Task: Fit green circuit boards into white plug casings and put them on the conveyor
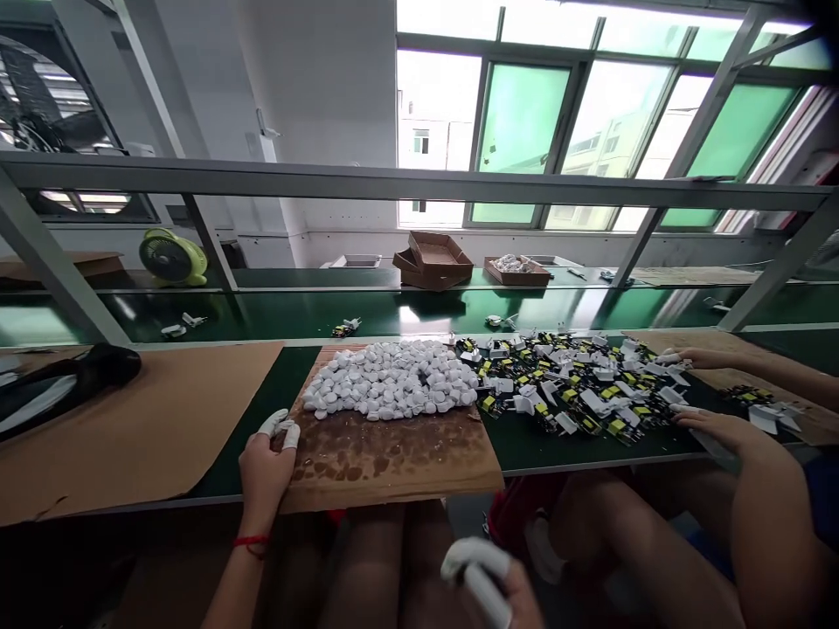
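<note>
1. Many caps (393, 380) are lying on the board (393, 472).
2. Left hand (267, 459), half-curled, is seemingly steadying the board's left edge.
3. Right hand (495, 577) is hovering curled off its near edge; grips unclear.
4. Reaching caps would be requiring lifting.

There are countless white caps (386, 384), one stained board (393, 476), one green fan (171, 257), two wearer's hands (267, 459) and two co-worker's hands (717, 426).

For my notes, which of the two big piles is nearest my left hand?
The pile of small white pieces on the brown board, just right of your left hand; the other pile, farther right, mixes white, black and yellow parts.
</note>
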`<state>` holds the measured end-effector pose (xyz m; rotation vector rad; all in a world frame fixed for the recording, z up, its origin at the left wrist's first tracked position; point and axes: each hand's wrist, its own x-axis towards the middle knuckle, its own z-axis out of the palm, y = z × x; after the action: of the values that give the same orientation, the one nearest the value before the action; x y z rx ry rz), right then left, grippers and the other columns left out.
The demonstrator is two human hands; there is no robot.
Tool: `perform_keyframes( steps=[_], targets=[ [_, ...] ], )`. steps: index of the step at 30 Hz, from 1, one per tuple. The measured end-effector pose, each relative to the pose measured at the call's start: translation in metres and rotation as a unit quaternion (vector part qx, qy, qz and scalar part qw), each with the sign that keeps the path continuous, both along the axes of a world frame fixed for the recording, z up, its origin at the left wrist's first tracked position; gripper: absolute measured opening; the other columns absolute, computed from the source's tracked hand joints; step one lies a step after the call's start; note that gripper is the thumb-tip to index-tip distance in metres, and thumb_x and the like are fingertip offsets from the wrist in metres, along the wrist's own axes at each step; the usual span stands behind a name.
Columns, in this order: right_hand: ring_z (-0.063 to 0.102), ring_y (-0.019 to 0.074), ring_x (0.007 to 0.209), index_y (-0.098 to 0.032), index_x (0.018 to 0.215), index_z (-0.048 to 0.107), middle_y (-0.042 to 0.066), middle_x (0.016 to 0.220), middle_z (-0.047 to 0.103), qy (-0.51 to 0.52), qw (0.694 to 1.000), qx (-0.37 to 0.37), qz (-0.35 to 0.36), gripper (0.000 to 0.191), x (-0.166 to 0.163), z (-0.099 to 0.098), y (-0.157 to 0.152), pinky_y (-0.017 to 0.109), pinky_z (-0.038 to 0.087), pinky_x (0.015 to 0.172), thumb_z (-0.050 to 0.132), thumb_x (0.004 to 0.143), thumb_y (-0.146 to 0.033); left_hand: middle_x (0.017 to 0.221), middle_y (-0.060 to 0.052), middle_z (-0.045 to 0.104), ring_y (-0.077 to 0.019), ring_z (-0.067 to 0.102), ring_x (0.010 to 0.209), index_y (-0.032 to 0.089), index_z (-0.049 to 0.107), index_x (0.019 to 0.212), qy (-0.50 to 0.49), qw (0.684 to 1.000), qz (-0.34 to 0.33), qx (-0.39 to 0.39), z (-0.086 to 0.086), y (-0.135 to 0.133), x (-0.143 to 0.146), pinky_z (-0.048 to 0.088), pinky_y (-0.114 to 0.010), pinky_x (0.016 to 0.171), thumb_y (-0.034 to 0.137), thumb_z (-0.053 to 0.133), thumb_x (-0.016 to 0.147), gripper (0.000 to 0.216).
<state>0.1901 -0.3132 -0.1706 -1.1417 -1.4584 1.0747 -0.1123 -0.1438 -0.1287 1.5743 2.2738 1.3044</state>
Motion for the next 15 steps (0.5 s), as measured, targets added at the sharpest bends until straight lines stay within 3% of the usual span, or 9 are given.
perform_keyframes(
  steps=[2,3,6,8,10,12,15],
  targets=[
    [0.061,0.0258,0.098,-0.021,0.098,0.066,0.007,0.103,0.067,-0.015,0.997,0.019,-0.067,0.026,0.033,0.007,0.034,0.041,0.049,0.09,0.046,0.095,-0.038,0.109,-0.021,0.067,-0.0347,0.063,0.099,0.005,0.065,0.114,-0.003,1.0,0.001,-0.002,0.0,-0.002,0.0,0.046,-0.045,0.096,0.045,0.042,0.072,0.062],
    [0.061,0.0277,0.1,-0.021,0.099,0.066,0.008,0.102,0.068,-0.072,0.986,0.057,-0.138,0.026,0.048,0.012,0.053,0.042,0.048,0.092,0.048,0.092,-0.037,0.109,-0.021,0.067,-0.0344,0.063,0.1,0.006,0.066,0.112,-0.005,1.0,0.002,-0.002,0.0,-0.002,0.001,0.046,-0.045,0.096,0.046,0.043,0.071,0.061],
    [0.059,0.0304,0.105,-0.015,0.115,0.062,0.015,0.114,0.065,-0.325,0.913,0.105,-0.224,0.033,0.083,0.029,0.105,0.044,0.047,0.092,0.046,0.089,-0.025,0.109,-0.019,0.067,-0.0341,0.062,0.102,0.008,0.067,0.107,-0.013,1.0,0.001,-0.003,-0.001,-0.003,0.0,0.045,-0.045,0.098,0.046,0.043,0.07,0.058],
    [0.054,0.0321,0.114,-0.012,0.113,0.062,0.017,0.119,0.063,-0.516,0.824,0.098,-0.215,0.033,0.091,0.039,0.13,0.044,0.045,0.093,0.045,0.085,-0.013,0.109,-0.019,0.066,-0.034,0.063,0.102,0.008,0.067,0.106,-0.021,1.0,-0.005,-0.01,-0.002,-0.002,-0.001,0.046,-0.044,0.098,0.047,0.043,0.069,0.059],
    [0.055,0.0349,0.109,-0.01,0.099,0.066,0.019,0.106,0.068,-0.621,0.755,0.071,-0.199,0.031,0.09,0.045,0.146,0.046,0.044,0.088,0.045,0.079,-0.002,0.11,-0.02,0.066,-0.034,0.063,0.102,0.007,0.066,0.107,-0.025,0.999,-0.014,-0.018,-0.004,-0.002,-0.002,0.046,-0.043,0.097,0.048,0.043,0.068,0.062],
    [0.058,0.0365,0.1,-0.01,0.086,0.067,0.019,0.09,0.069,-0.652,0.732,0.055,-0.192,0.027,0.085,0.047,0.156,0.047,0.043,0.083,0.045,0.076,0.001,0.11,-0.02,0.066,-0.0341,0.062,0.103,0.006,0.064,0.11,-0.02,0.999,-0.027,-0.022,-0.005,-0.002,-0.002,0.046,-0.043,0.097,0.049,0.042,0.068,0.064],
    [0.058,0.0365,0.095,-0.01,0.082,0.066,0.019,0.084,0.068,-0.657,0.728,0.048,-0.189,0.024,0.079,0.048,0.165,0.045,0.042,0.08,0.045,0.079,-0.001,0.107,-0.019,0.066,-0.0332,0.062,0.104,0.007,0.064,0.108,-0.004,0.999,-0.045,-0.03,-0.004,-0.003,-0.002,0.047,-0.042,0.097,0.049,0.041,0.07,0.062]
  ],
)
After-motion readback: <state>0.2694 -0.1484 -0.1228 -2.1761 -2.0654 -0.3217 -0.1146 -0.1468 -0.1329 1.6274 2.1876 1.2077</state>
